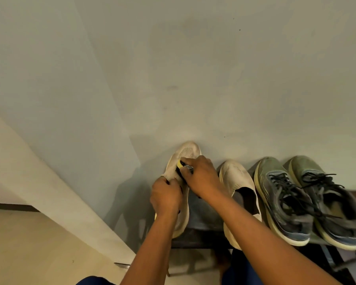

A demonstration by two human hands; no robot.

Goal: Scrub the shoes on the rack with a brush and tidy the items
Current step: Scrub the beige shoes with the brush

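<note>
Gripping the white knit shoe (183,161) by its soft collar, the left hand (166,195) tilts it at the rack's (195,240) left end; light and floppy, it likely handles best held there. Right hand (201,177) clasps a yellow-tipped brush (181,164) against the mesh toe; rightward sit its mate (237,182), then laced grey-green trainers (308,194).

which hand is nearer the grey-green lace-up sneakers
Right. The right hand is beside the white slip-on next to the grey-green lace-up sneakers; the left hand is farther left, gripping the lifted white shoe.
</note>
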